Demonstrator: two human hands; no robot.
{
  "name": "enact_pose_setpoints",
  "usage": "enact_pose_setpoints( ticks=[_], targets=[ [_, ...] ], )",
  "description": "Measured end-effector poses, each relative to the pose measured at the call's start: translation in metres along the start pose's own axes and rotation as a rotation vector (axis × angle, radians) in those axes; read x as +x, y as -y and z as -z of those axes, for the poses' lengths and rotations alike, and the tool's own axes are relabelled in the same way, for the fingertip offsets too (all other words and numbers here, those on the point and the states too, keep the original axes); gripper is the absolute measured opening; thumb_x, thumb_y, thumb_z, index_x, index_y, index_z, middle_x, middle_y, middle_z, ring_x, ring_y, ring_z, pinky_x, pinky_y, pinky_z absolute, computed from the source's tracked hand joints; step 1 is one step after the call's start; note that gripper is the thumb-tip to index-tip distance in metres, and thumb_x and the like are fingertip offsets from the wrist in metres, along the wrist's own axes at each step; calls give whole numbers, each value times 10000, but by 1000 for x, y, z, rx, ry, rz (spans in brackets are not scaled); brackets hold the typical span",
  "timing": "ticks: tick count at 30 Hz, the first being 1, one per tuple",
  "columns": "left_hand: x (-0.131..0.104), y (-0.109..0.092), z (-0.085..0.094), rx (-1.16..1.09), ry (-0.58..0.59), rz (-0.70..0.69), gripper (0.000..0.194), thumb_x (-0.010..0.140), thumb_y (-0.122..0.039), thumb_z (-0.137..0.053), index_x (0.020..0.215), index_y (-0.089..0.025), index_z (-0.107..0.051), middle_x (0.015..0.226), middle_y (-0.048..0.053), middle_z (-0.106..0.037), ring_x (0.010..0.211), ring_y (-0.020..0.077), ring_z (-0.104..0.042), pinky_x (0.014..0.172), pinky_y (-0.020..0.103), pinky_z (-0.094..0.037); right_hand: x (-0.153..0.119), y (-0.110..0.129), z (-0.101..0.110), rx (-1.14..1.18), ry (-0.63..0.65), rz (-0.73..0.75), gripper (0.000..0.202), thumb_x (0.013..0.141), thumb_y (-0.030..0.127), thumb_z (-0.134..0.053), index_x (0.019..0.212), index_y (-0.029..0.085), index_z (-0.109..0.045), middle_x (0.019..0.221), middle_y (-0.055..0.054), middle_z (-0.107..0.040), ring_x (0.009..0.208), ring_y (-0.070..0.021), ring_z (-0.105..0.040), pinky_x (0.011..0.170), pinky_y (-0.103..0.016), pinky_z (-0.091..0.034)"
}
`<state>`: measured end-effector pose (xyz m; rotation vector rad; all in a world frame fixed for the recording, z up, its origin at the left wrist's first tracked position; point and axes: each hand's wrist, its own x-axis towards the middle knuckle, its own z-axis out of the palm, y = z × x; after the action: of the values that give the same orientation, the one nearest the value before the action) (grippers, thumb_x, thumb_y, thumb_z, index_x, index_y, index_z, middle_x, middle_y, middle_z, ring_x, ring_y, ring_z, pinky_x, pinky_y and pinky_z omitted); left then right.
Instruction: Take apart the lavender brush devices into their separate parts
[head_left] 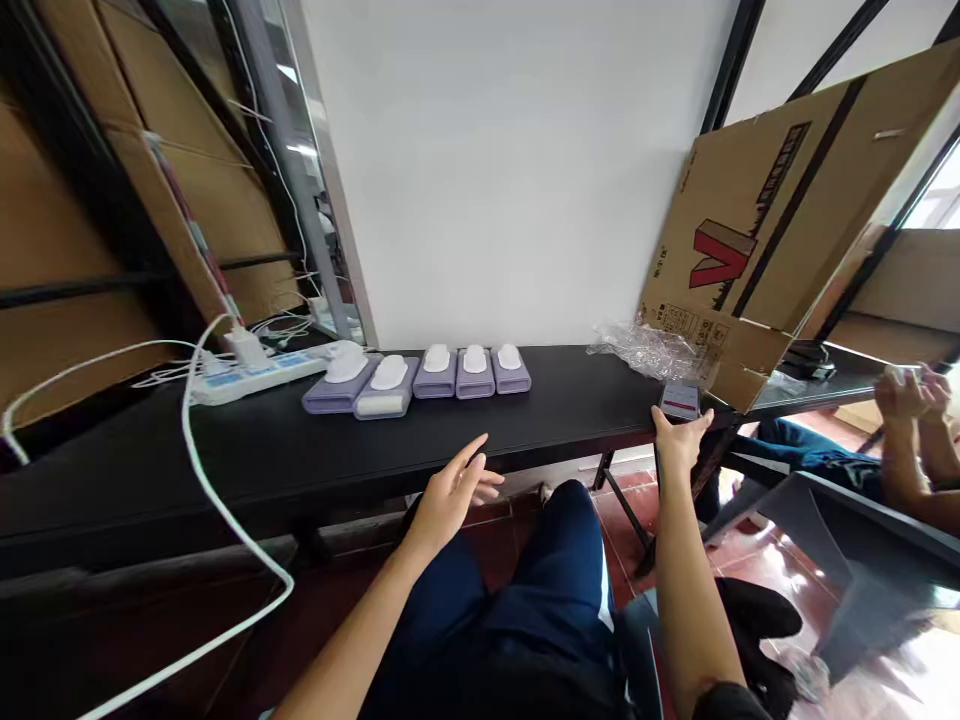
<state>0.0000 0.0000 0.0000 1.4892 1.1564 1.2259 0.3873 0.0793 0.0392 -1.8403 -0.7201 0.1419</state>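
Note:
My left hand hovers in front of the black table's edge, fingers apart and holding nothing. At the right part of the table, my right hand grips the near end of a phone with a lit screen. Several purple items stand in a row near the wall, each with a white oval piece on top. The second from the left also shows a white strip on its front. My left hand is nearest to this row but touches none of it.
A power strip with white cables lies at the left. Clear plastic wrap and a large cardboard box are at the right. Another person's hands show at the far right, near a grey bin.

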Motion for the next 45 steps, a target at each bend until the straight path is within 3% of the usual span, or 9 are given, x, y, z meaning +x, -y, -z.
enact_pose_setpoints(
  ticks=[8, 13, 18, 28, 33, 35, 38, 42, 45],
  targets=[
    [3, 4, 1, 3, 6, -10, 873, 990, -744, -510, 1640, -165, -434, 1026, 122, -838, 857, 260, -808, 722, 357, -602, 7, -5, 9, -9, 15, 19, 1192, 777, 601, -734, 1739, 252, -123, 1725, -243, -326, 1398, -481, -594, 1175, -617, -442],
    [3, 6, 1, 11, 7, -10, 863, 993, -733, -521, 1638, -167, -436, 1011, 113, -838, 847, 252, -807, 717, 348, -600, 17, -14, 7, 30, 115, 146, 1216, 731, 581, -760, 1723, 194, -171, 1697, -253, -376, 1498, -431, -498, 1215, -535, -407],
    [4, 6, 0, 26, 6, -18, 834, 998, -714, -526, 1629, -172, -451, 1001, 107, -838, 838, 243, -805, 717, 343, -602, 27, -23, 2, 91, 275, 282, 1213, 694, 650, -779, 1698, 236, -240, 1601, -179, -543, 1445, -363, -557, 1196, -490, -418],
    [4, 6, 0, 37, 4, -29, 831, 999, -706, -521, 1625, -164, -456, 974, 100, -837, 813, 231, -796, 709, 333, -596, 19, -14, 4, 53, 262, 339, 1179, 727, 652, -719, 1694, 173, -241, 1415, -191, -648, 1360, -376, -601, 1149, -537, -441],
    [5, 6, -8, 26, -55, -40, 805, 1005, -684, -506, 1609, -153, -482, 916, 91, -833, 752, 226, -787, 690, 334, -592, -27, 18, 0, -21, 229, 438, 944, 968, 564, -442, 1714, 90, -111, 1602, -319, -445, 1510, -425, -440, 1181, -637, -375],
    [5, 4, -13, 11, -101, -48, 790, 1004, -673, -503, 1588, -141, -511, 862, 82, -824, 709, 219, -776, 700, 338, -593, -58, 42, -16, -63, 269, 548, 834, 1012, 544, -395, 1706, 123, -202, 1672, -286, -376, 1567, -415, -357, 1219, -630, -334],
    [5, 2, -15, -12, -107, -48, 779, 999, -655, -509, 1573, -129, -529, 826, 78, -817, 690, 220, -773, 700, 339, -597, -97, 85, -55, -150, 452, 739, 700, 981, 512, -549, 1616, 231, -457, 1631, -172, -495, 1530, -349, -434, 1233, -509, -374],
    [6, 1, -13, 10, -63, -46, 778, 1008, -636, -477, 1592, -124, -504, 838, 83, -822, 691, 219, -776, 667, 325, -584, -115, 132, -104, -290, 642, 822, 774, 1005, 386, -548, 1711, 195, -294, 1727, -206, -367, 1590, -359, -360, 1211, -511, -403],
    [6, 2, -11, 25, -54, -55, 763, 1011, -623, -478, 1594, -131, -505, 834, 75, -822, 678, 212, -773, 666, 318, -573, -113, 147, -119, -404, 787, 863, 770, 983, 338, -611, 1699, 275, -336, 1697, -166, -438, 1526, -368, -461, 1184, -529, -430]
  ],
)
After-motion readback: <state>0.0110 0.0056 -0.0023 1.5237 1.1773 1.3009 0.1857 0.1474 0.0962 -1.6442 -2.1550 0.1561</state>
